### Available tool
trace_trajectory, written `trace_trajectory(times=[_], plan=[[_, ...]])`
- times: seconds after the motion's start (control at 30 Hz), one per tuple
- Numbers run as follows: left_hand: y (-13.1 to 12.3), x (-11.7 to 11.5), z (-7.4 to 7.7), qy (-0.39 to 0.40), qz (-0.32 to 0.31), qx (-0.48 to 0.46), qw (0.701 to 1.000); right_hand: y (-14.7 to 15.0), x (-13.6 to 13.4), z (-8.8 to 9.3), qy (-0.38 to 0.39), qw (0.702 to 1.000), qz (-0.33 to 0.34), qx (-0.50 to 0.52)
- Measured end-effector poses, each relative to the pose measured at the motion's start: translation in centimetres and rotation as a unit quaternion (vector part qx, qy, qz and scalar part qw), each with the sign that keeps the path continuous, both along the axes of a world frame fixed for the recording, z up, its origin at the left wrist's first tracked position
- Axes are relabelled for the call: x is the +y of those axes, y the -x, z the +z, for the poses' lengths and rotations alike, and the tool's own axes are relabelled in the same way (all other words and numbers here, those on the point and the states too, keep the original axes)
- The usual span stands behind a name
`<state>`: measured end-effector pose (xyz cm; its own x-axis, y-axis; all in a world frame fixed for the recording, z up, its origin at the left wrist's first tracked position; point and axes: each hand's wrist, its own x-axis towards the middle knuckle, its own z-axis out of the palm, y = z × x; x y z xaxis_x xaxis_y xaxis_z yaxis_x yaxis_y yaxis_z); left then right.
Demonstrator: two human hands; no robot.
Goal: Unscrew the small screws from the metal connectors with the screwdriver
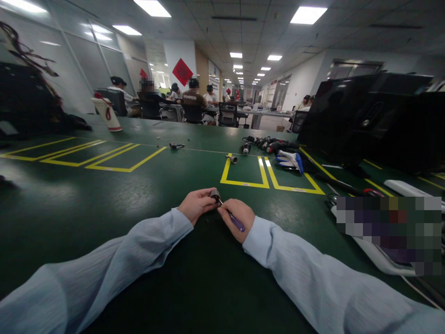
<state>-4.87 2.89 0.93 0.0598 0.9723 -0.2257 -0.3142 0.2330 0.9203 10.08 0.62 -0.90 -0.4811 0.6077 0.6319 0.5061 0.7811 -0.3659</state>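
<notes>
Green table [104, 199]: carries both forearms, which steadies the hands. Gloves [290, 161] lie well apart, to the far right. Right hand [239, 214]: fingers closed pencil-style on a purple-handled screwdriver [237, 222], a grip suited to fine control. Left hand [195, 205]: fingers curled shut around a small metal part [214, 194] at the table's near centre, presenting it to the screwdriver tip

At centre frame, over a dark green table [104, 199] with yellow tape outlines, a left hand [196, 204] pinches a small grey metal part [215, 194]. The right hand [238, 219] grips a purple-handled tool [236, 221], tip touching the part. Blue-white gloves [290, 160] lie upper right.
</notes>
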Motion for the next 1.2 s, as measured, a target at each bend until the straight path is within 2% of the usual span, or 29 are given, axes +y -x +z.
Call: trace_trajectory(times=[0.47, 1.2], plan=[[-0.84, -0.52, 0.27, -0.018, 0.038, 0.086, 0.995, 0.36, -0.46, 0.40, -0.032, 0.998, -0.021, -0.045], [-0.90, -0.51, 0.23, -0.024, 0.038, 0.078, 0.996, 0.34, -0.65, 0.45, -0.084, 0.993, -0.043, -0.070]])
